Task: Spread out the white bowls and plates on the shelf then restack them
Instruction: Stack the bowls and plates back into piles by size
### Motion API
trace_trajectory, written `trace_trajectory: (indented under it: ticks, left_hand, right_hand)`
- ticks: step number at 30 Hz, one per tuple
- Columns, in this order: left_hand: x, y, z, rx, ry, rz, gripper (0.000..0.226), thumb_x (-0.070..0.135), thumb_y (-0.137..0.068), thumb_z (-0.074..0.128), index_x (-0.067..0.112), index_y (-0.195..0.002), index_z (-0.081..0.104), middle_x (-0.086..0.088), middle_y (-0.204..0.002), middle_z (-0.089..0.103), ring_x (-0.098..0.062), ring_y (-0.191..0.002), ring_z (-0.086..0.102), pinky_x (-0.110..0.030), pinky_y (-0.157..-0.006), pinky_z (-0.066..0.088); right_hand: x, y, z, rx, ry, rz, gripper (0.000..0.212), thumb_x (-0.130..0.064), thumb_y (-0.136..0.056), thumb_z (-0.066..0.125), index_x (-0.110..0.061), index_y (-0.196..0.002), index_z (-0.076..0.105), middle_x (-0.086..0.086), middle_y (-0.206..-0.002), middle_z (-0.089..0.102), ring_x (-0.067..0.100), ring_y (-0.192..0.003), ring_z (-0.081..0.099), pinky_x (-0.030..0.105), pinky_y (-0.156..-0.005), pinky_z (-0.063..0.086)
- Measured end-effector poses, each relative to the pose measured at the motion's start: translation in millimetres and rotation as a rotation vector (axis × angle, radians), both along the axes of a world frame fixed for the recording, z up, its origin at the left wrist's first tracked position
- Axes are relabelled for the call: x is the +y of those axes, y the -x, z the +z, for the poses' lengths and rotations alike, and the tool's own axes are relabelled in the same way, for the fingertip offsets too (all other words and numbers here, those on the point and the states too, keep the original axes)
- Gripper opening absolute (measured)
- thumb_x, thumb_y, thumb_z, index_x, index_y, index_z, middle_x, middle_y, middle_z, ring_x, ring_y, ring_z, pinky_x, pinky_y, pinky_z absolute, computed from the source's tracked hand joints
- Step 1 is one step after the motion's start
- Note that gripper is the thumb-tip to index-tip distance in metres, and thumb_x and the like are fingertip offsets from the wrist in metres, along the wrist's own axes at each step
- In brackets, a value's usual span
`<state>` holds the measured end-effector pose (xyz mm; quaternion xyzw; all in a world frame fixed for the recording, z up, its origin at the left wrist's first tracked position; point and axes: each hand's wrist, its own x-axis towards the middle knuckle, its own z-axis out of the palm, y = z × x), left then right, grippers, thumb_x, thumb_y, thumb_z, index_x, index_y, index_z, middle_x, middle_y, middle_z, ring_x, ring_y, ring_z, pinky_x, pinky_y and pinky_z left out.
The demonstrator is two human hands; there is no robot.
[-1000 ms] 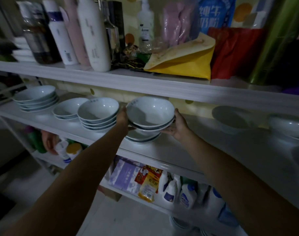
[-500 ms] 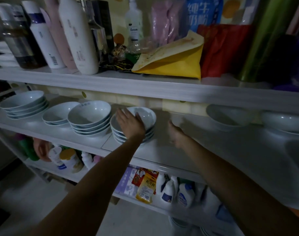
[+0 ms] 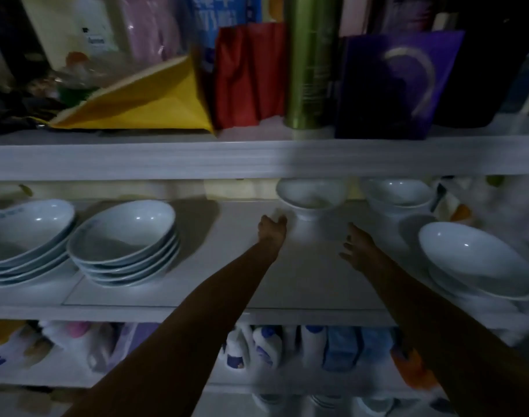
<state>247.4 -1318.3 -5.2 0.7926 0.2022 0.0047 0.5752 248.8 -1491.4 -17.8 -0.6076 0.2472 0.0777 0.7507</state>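
On the middle shelf (image 3: 302,284), a stack of white bowls (image 3: 124,245) stands at the left, beside another stack (image 3: 22,239) cut by the frame edge. A single footed white bowl (image 3: 311,197) sits at the back centre, a second one (image 3: 398,195) to its right, and a wide bowl on a plate (image 3: 476,263) at the right. My left hand (image 3: 272,231) reaches toward the footed bowl, fingers relaxed, holding nothing. My right hand (image 3: 358,245) hovers just right of it, fingers loosely spread and empty.
The upper shelf board (image 3: 257,159) overhangs the bowls and carries a yellow envelope (image 3: 142,103), a red bag (image 3: 248,76), a green-gold can (image 3: 309,61) and a purple bag (image 3: 398,85). Bottles (image 3: 257,347) line the lower shelf.
Both hands left the bowl stack they had set down and moved right toward the footed bowl at the back. The view swung right with them.
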Motion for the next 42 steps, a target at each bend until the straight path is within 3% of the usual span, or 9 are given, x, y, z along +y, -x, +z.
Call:
trace_trajectory:
  ticks: [5,11,16,23,25,29,33,38,42]
  left_hand:
    - [-59.1,-45.5,-23.7,0.079,0.307,-0.010,0.068,0.041,-0.097,0.045,0.002,-0.147,0.020,-0.018,-0.150,0.032,-0.035,-0.135,0.037,-0.042,-0.111,0.032]
    - [-110.1,-88.3,-39.0,0.063,0.583,-0.030,0.024,0.038,-0.098,0.045,0.016,-0.109,0.048,0.003,-0.078,0.052,-0.013,-0.062,0.046,-0.020,-0.048,0.035]
    - [-124.4,-126.6,-58.4,0.013,0.768,0.088,0.054,0.045,-0.094,0.048,0.009,-0.134,0.044,-0.012,-0.127,0.057,-0.030,-0.114,0.058,-0.043,-0.100,0.048]
    - [-126.4,-138.4,-61.6,-0.055,0.848,0.253,0.057,0.036,-0.086,0.062,0.011,-0.134,0.043,-0.014,-0.126,0.057,-0.026,-0.098,0.061,-0.037,-0.074,0.054]
    - [-121.8,-136.1,-58.7,-0.083,0.875,0.312,0.059,0.028,-0.085,0.065,0.009,-0.134,0.038,-0.017,-0.129,0.054,-0.032,-0.106,0.059,-0.039,-0.072,0.055]
    - [-111.2,-127.8,-45.0,-0.087,0.857,0.323,0.048,0.004,-0.093,0.049,0.004,-0.138,0.032,-0.022,-0.103,0.055,-0.033,-0.077,0.060,-0.035,-0.044,0.056]
    - [-104.5,-111.8,-36.7,-0.073,0.797,0.301,0.045,-0.008,-0.092,0.038,-0.003,-0.137,0.036,-0.018,-0.097,0.052,-0.029,-0.063,0.052,-0.028,-0.032,0.049]
    - [-86.2,-81.2,-37.1,-0.071,0.860,0.337,0.050,-0.010,-0.091,0.038,0.000,-0.140,0.034,-0.023,-0.112,0.050,-0.036,-0.080,0.055,-0.034,-0.037,0.054]
    - [-67.4,-42.6,-28.4,-0.039,0.933,0.331,0.055,-0.012,-0.091,0.036,0.004,-0.143,0.030,-0.027,-0.134,0.042,-0.046,-0.116,0.049,-0.049,-0.068,0.057]
  right_hand:
    - [-52.0,-27.9,-19.0,-0.029,-0.130,-0.033,0.012,-0.033,-0.099,0.044,-0.029,-0.107,0.050,-0.003,-0.089,0.045,0.019,-0.081,0.047,0.036,-0.078,0.044]
    - [-80.7,-78.0,-29.0,-0.085,-0.139,-0.038,0.024,-0.033,-0.089,0.056,-0.022,-0.108,0.046,-0.002,-0.085,0.046,0.015,-0.073,0.046,0.032,-0.079,0.044]
    - [-92.0,-112.0,-19.7,-0.101,-0.184,-0.123,0.021,-0.036,-0.100,0.039,-0.016,-0.104,0.045,0.008,-0.077,0.043,0.019,-0.066,0.044,0.033,-0.066,0.044]
    - [-104.3,-150.7,-25.0,-0.077,-0.259,-0.245,0.029,-0.011,-0.102,0.034,0.004,-0.122,0.047,0.013,-0.093,0.048,0.007,-0.056,0.048,0.012,-0.052,0.044]
    - [-102.6,-149.4,-22.2,-0.042,-0.388,-0.233,0.020,-0.008,-0.100,0.033,-0.002,-0.103,0.052,0.015,-0.106,0.053,0.016,-0.068,0.053,0.016,-0.084,0.045]
    - [-93.2,-139.5,-13.5,-0.152,-0.485,-0.211,0.044,-0.007,-0.102,0.021,-0.001,-0.145,0.029,0.022,-0.145,0.040,0.036,-0.133,0.043,0.041,-0.113,0.031]
    - [-94.6,-125.5,-9.3,-0.146,-0.454,-0.190,0.047,-0.004,-0.099,0.021,0.002,-0.145,0.030,0.024,-0.127,0.051,0.029,-0.080,0.057,0.043,-0.097,0.041]
    - [-83.5,-94.0,11.9,-0.147,-0.482,-0.112,0.028,-0.003,-0.099,0.027,0.007,-0.107,0.052,0.029,-0.118,0.058,0.033,-0.085,0.059,0.040,-0.098,0.044]
    - [-67.0,-60.9,35.4,-0.158,-0.435,-0.035,0.031,-0.002,-0.097,0.034,0.000,-0.125,0.046,0.021,-0.079,0.071,0.025,-0.059,0.067,0.026,-0.050,0.058]
